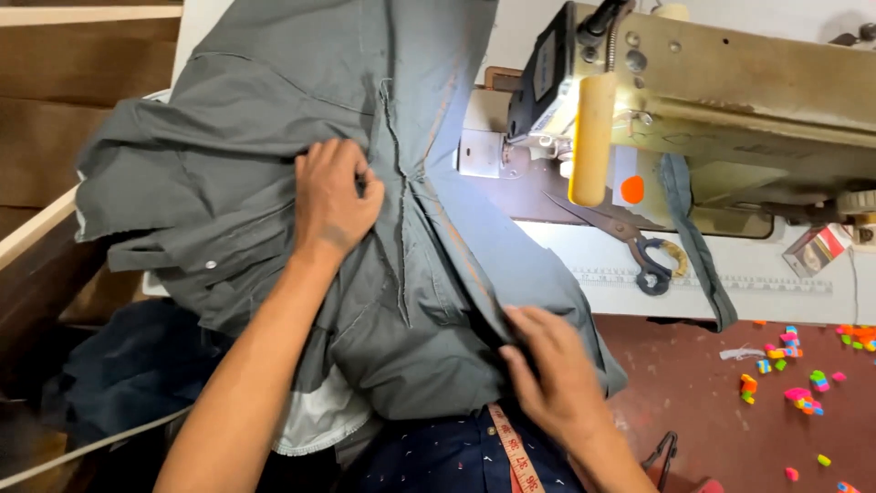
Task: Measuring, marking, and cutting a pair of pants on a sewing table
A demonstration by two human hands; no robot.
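Observation:
A grey garment (274, 110) with raised seams lies spread over the sewing table and hangs down onto my lap. My left hand (333, 196) rests on its middle, fingers curled and pinching the cloth beside a seam. Lower down, my right hand (552, 370) grips the folded edge of the same garment near my waist. An orange measuring tape (513, 452) hangs down my front under that hand.
An old cream sewing machine (721, 82) stands at the right, with black-handled scissors (639, 246) on the white table beside a grey strap (693, 237). Several small coloured scraps (794, 365) lie on the red floor. A wooden frame (36, 228) borders the left.

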